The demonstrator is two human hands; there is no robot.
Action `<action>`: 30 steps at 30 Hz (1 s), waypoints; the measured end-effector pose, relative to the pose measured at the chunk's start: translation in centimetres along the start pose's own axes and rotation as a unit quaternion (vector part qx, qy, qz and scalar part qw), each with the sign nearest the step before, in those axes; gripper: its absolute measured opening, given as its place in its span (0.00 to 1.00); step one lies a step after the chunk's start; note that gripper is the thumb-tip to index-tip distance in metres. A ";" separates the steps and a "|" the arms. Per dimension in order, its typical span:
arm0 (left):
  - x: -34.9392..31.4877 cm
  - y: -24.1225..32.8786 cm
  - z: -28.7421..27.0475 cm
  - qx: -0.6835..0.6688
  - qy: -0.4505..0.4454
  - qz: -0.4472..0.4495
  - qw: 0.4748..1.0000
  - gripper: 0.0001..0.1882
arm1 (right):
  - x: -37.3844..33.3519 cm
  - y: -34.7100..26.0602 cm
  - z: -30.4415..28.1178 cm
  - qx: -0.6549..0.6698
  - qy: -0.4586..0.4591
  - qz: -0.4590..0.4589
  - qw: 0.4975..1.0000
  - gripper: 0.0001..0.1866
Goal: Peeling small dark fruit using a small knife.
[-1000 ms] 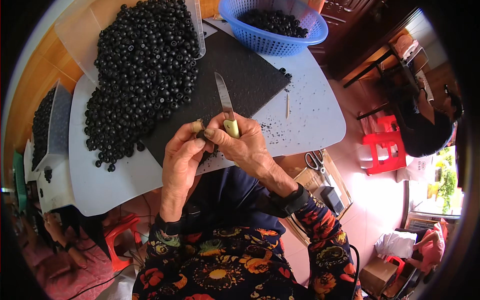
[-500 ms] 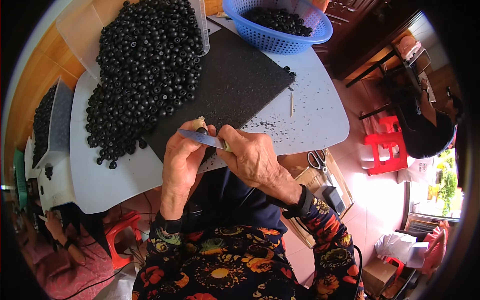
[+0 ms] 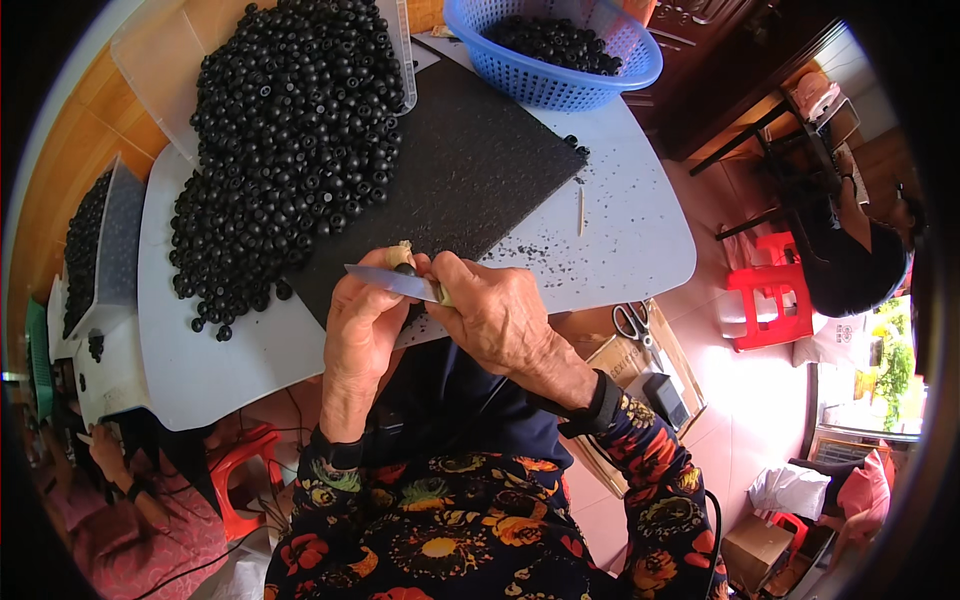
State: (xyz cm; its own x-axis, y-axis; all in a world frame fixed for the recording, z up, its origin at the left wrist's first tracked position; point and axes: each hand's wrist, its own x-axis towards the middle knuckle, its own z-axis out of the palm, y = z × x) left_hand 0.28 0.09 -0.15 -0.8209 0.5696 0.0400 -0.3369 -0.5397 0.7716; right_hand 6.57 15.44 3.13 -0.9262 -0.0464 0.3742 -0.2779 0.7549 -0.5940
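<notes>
My left hand [image 3: 362,325] pinches a small round black piece [image 3: 405,269] between thumb and fingers, with a tan wrap on one fingertip. In my right hand [image 3: 498,308] is a knife [image 3: 392,282], its short blade lying across the black piece and pointing left. Both hands meet over the near edge of a black mat [image 3: 455,150]. Left of the mat a big heap of black hollow round pieces [image 3: 290,130] spills from a clear plastic bin [image 3: 150,60] lying on its side. Black shavings are scattered on the pale table [image 3: 640,210].
A blue basket [image 3: 570,92] with more black pieces stands at the far edge, and a thin pale stick [image 3: 582,212] lies right of the mat. Scissors [image 3: 632,322] rest on a cardboard box [image 3: 610,365] below. Other people sit at left and right, near red stools [image 3: 775,300].
The knife and right hand have shifted slightly left, the blade sliding along the black piece. My left hand stays nearly in place, still holding the piece.
</notes>
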 end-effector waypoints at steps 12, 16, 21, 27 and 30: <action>-0.4 0.3 1.7 0.020 -0.053 0.031 0.998 0.11 | 1.5 3.4 -1.6 0.135 0.028 0.193 0.971 0.13; -0.1 0.1 1.8 0.028 -0.043 0.035 0.998 0.12 | 0.6 2.6 -1.7 0.344 -0.015 0.206 0.916 0.13; -0.4 -0.6 1.6 -0.006 0.003 0.028 1.000 0.13 | 0.9 0.3 -1.1 0.472 -0.022 0.209 0.856 0.14; -0.1 -0.9 1.4 0.122 0.022 0.047 0.991 0.13 | 0.6 0.8 0.5 0.428 0.025 0.211 0.878 0.15; 0.0 -0.9 2.3 0.175 0.031 0.075 0.981 0.11 | 0.3 0.8 0.5 0.422 0.057 0.194 0.884 0.14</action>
State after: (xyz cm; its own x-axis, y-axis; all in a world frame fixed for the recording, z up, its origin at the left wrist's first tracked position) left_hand 1.64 1.96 0.62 -0.8792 0.4556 0.1394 -0.0405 -0.3629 0.9310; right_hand 5.90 15.73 2.39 -0.9751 0.2116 0.0671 -0.0816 -0.0605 -0.9948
